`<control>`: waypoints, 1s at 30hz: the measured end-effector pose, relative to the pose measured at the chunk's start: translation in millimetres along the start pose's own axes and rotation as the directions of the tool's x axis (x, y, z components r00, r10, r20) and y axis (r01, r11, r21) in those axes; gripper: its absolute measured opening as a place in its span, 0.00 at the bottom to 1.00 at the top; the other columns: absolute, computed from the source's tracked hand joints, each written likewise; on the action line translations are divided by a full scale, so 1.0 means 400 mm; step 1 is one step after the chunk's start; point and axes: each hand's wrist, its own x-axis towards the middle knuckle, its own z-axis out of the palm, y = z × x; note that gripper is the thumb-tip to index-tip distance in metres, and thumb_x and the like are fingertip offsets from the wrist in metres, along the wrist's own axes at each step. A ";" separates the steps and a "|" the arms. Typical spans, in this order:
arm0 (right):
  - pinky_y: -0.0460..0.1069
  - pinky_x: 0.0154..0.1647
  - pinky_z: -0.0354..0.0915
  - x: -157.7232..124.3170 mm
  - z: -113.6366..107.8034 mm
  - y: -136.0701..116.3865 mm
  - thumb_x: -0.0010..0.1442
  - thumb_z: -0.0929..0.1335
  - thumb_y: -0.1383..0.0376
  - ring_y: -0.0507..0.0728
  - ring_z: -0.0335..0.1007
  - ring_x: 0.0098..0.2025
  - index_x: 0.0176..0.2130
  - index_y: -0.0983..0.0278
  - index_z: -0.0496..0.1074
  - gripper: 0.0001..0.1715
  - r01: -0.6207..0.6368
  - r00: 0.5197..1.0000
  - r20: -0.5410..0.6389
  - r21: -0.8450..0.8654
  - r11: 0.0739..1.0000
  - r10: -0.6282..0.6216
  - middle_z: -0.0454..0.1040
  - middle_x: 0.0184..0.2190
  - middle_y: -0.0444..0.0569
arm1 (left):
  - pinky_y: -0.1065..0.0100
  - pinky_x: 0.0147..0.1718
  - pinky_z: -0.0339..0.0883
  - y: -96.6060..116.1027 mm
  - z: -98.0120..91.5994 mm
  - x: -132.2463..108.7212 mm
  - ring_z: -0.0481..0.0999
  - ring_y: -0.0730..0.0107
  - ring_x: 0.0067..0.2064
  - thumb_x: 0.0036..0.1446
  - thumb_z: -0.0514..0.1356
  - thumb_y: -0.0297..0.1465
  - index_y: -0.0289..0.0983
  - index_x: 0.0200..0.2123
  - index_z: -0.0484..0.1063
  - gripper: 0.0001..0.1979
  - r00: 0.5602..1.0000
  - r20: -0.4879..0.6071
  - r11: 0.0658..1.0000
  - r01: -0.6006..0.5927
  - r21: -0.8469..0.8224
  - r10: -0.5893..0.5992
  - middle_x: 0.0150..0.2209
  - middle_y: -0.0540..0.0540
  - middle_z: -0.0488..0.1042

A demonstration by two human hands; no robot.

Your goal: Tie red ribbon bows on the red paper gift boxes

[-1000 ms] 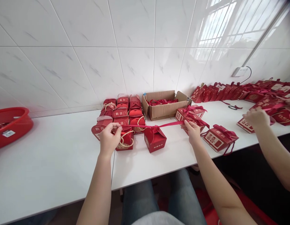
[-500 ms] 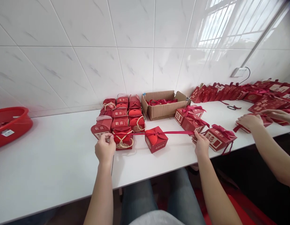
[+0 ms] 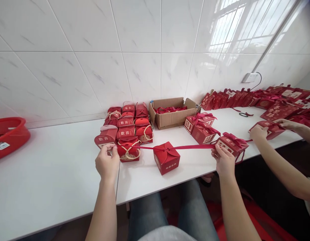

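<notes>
One red ribbon | thin, taut, level | crossing red petal-top box

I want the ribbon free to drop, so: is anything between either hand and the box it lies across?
On the left, yes: the ribbon crosses a rope-handled box between the left hand and the middle box. Between that box and the right hand, only bare table shows.

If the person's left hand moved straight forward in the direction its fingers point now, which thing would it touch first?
Probably the red gift box with the pale label, just beyond the left hand, which pinches one ribbon end. The gap between them is hard to judge.
</notes>
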 end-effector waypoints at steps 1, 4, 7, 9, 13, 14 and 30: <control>0.43 0.20 0.64 -0.004 -0.004 -0.009 0.34 0.79 0.60 0.48 0.66 0.20 0.24 0.68 0.75 0.19 0.001 1.000 0.016 0.000 1.000 -0.001 0.72 0.18 0.45 | 0.66 0.31 0.63 0.000 -0.005 -0.001 0.69 0.69 0.27 0.52 0.57 0.36 0.41 0.34 0.71 0.07 1.000 0.001 1.000 -0.008 -0.020 0.008 0.34 0.49 0.76; 0.43 0.21 0.65 -0.011 -0.015 -0.029 0.34 0.79 0.61 0.49 0.67 0.20 0.25 0.68 0.76 0.18 0.034 0.998 0.048 -0.027 0.999 -0.033 0.73 0.18 0.46 | 0.67 0.33 0.64 -0.002 -0.015 -0.002 0.70 0.69 0.28 0.53 0.57 0.36 0.41 0.34 0.70 0.07 1.000 -0.004 0.999 -0.025 -0.046 0.025 0.35 0.49 0.76; 0.45 0.20 0.66 -0.016 -0.020 -0.040 0.37 0.78 0.61 0.50 0.67 0.19 0.26 0.68 0.77 0.16 0.081 0.995 0.054 -0.053 0.995 -0.078 0.73 0.19 0.47 | 0.67 0.33 0.65 0.002 -0.017 0.001 0.70 0.68 0.29 0.53 0.56 0.35 0.41 0.35 0.70 0.07 0.998 -0.039 0.998 -0.042 -0.046 0.040 0.34 0.49 0.76; 0.47 0.20 0.67 -0.020 -0.021 -0.046 0.37 0.78 0.61 0.51 0.67 0.20 0.26 0.67 0.77 0.15 0.110 0.993 0.041 -0.039 0.993 -0.108 0.73 0.19 0.47 | 0.67 0.33 0.65 0.008 -0.013 0.007 0.71 0.68 0.30 0.54 0.56 0.35 0.40 0.35 0.70 0.07 0.996 -0.063 0.997 -0.060 -0.050 0.057 0.33 0.48 0.75; 0.47 0.20 0.67 -0.024 -0.019 -0.054 0.37 0.78 0.62 0.52 0.69 0.21 0.25 0.68 0.77 0.15 0.152 0.988 0.017 -0.002 0.988 -0.152 0.73 0.19 0.46 | 0.67 0.33 0.65 0.024 0.003 0.035 0.72 0.67 0.31 0.54 0.56 0.35 0.41 0.35 0.69 0.07 0.994 -0.073 0.995 -0.083 -0.047 0.080 0.34 0.48 0.75; 0.47 0.20 0.67 -0.024 -0.020 -0.055 0.37 0.78 0.62 0.52 0.69 0.20 0.25 0.68 0.76 0.15 0.160 0.987 0.013 -0.008 0.987 -0.160 0.73 0.19 0.47 | 0.66 0.33 0.65 0.029 0.009 0.045 0.72 0.67 0.31 0.54 0.56 0.35 0.41 0.35 0.69 0.06 0.994 -0.066 0.996 -0.085 -0.038 0.083 0.34 0.48 0.75; 0.50 0.24 0.68 -0.029 -0.029 -0.058 0.41 0.77 0.59 0.52 0.66 0.20 0.26 0.66 0.75 0.15 0.260 0.965 -0.004 -0.149 0.954 -0.264 0.72 0.20 0.47 | 0.68 0.32 0.64 0.094 0.082 0.167 0.69 0.71 0.28 0.54 0.56 0.35 0.39 0.34 0.70 0.07 0.973 -0.040 0.967 -0.232 -0.107 0.229 0.33 0.49 0.75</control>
